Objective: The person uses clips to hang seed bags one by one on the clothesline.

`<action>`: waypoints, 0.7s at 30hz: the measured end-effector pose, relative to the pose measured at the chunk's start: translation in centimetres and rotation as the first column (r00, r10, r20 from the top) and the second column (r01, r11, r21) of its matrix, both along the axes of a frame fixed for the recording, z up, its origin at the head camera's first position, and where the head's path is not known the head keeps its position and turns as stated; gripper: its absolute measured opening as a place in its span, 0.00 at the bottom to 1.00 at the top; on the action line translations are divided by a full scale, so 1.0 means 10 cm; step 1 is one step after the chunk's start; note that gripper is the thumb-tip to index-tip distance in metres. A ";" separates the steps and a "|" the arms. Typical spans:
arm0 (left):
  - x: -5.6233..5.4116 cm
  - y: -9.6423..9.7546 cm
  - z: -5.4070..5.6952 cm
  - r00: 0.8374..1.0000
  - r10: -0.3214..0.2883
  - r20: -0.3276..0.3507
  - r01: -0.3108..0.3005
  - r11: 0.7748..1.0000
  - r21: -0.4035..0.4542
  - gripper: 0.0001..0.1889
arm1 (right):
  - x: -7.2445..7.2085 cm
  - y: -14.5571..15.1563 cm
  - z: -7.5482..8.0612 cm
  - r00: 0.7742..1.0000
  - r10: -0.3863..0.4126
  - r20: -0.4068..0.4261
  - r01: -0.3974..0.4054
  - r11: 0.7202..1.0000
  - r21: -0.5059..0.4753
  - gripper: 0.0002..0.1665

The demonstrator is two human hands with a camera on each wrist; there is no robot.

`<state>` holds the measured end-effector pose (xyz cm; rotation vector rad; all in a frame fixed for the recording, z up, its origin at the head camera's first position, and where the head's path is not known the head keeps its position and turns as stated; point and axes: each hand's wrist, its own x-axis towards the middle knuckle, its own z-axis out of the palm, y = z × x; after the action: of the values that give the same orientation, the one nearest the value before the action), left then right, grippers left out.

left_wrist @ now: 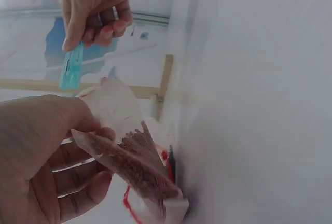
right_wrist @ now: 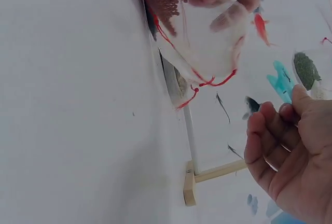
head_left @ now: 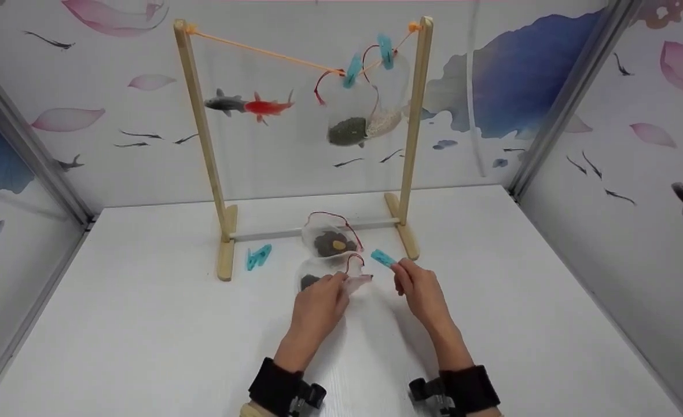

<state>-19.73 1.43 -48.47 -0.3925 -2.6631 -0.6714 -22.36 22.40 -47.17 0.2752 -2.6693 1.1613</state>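
My left hand [head_left: 318, 307] pinches a sheer drawstring bag [left_wrist: 137, 167] between thumb and fingers; brownish-pink grains lie in it, and a red cord shows at its mouth in the right wrist view. To the right, my right hand [head_left: 426, 294] pinches the end of a blue clothespin [head_left: 382, 258] between thumb and forefinger, its tip pointing toward the bags. Just beyond my left hand lies a sheer bag with dark contents [head_left: 311, 279], partly hidden by the hand. Behind it is another bag [head_left: 333, 242] with brown contents and a red cord.
A wooden stand [head_left: 413, 145] rises at the back, with a sagging orange string [head_left: 266, 53] between its posts. Blue clothespins [head_left: 352, 70] fix two filled bags [head_left: 347, 131] near the string's right end. More blue clothespins [head_left: 259, 256] lie by the stand's left foot.
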 end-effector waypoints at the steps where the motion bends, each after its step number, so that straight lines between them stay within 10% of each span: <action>1: 0.00 -0.05 0.05 1.000 0.011 0.010 -0.012 0.998 0.058 0.09 | 0.00 -0.01 0.02 1.000 -0.009 -0.019 0.009 1.000 -0.011 0.15; 11: -0.07 -0.53 0.35 0.995 -0.058 0.079 0.033 0.957 0.289 0.08 | -0.12 -0.12 0.43 0.978 0.015 -0.210 -0.024 0.999 -0.039 0.14; 21: -0.41 -0.82 1.09 0.986 -0.135 0.096 0.105 0.957 0.272 0.10 | -0.68 -0.33 1.74 0.807 0.302 -0.507 -0.147 0.935 0.322 0.14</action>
<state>-23.86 -6.73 -37.53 -0.4548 -2.6196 -1.1052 -29.12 19.09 -29.74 0.8587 -2.2931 0.6232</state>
